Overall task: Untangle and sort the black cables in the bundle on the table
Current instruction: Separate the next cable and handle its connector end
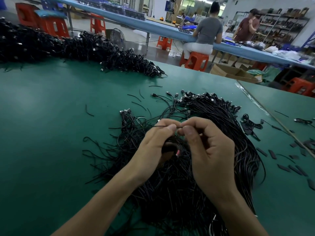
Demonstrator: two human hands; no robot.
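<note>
A loose bundle of black cables [213,116] with metal plugs at the far end lies on the green table [51,133], spreading toward me under my arms. My left hand [156,142] and my right hand [208,147] are raised just above the bundle, fingertips nearly meeting. Both pinch one thin black tie [160,126] between thumb and forefinger; it runs out to the left of my left thumb. A small coil of cable [170,147] sits in my left palm, partly hidden.
A long heap of coiled black cables [85,46] fills the table's far left. Short black ties [136,101] lie scattered beyond the bundle, and flat black strips [289,167] to the right. Two people work at a blue bench [153,26] behind, among orange stools [196,60].
</note>
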